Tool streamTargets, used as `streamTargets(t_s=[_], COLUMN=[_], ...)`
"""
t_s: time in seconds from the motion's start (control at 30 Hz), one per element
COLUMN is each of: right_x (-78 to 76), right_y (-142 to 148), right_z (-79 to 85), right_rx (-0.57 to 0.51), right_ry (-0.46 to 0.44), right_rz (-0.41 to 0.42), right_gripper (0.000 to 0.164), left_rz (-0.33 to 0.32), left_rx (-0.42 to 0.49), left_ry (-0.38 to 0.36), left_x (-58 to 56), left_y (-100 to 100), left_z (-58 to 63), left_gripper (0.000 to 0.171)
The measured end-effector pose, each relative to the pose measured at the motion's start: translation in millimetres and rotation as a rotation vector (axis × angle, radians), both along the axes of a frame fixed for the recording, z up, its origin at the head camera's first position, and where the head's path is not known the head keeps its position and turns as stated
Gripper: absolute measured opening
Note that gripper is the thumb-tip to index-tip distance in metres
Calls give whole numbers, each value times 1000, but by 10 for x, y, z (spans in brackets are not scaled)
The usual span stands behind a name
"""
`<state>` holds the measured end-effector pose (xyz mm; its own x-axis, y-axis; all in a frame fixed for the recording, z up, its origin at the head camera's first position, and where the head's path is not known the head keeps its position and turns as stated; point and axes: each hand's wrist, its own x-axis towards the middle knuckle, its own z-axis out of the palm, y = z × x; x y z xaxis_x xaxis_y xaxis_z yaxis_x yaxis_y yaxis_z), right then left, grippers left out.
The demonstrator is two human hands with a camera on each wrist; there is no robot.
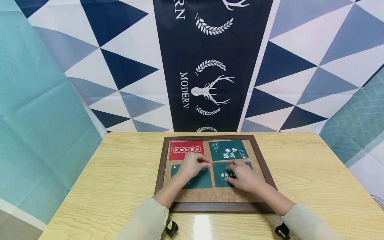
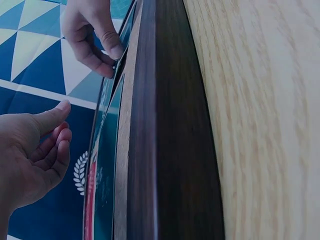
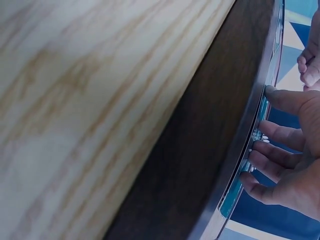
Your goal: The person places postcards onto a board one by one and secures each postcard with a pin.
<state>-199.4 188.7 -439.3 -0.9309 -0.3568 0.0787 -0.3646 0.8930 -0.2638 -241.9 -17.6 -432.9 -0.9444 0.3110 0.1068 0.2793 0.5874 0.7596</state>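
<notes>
A corkboard [image 1: 195, 195] in a dark brown frame [image 1: 222, 207] lies on the table. On it are a red card [image 1: 180, 146], an upper right green card [image 1: 220, 148], a lower left green card [image 1: 199, 181] and a lower right green card [image 1: 220, 181]. My left hand [image 1: 192, 165] hovers over the lower left card, thumb and forefinger slightly apart; nothing shows between them. My right hand [image 1: 244, 176] rests its spread fingertips on the lower right card, whose near edge stands a little off the cork in the left wrist view.
The board lies on a light wooden table [image 1: 120, 173]. A patterned cloth [image 1: 135, 66] hangs behind it, and a teal cloth [image 1: 45, 116] at the left. Small pale dots, perhaps pins, show on the lower left and upper right cards. Dark straps [image 1: 171, 227] are around both wrists.
</notes>
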Motion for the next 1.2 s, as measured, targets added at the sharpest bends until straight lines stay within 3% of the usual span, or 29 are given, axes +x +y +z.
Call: streamTargets(t_s=[0.5,0.83,1.2], right_x=[12,25,24], right_y=[8,-17,-19], right_z=[7,12,4], right_rx=[-6,32,32], right_ry=[22,24,28], right_rz=[31,30,45], right_gripper=[35,36,35], left_rz=[21,-22,-65], left_rx=[-132,-239,-335], left_ry=[-5,43,42], left_x=[-93,-123,-193], left_y=[260,357,416], left_z=[-83,-112,-86], left_gripper=[13,15,13])
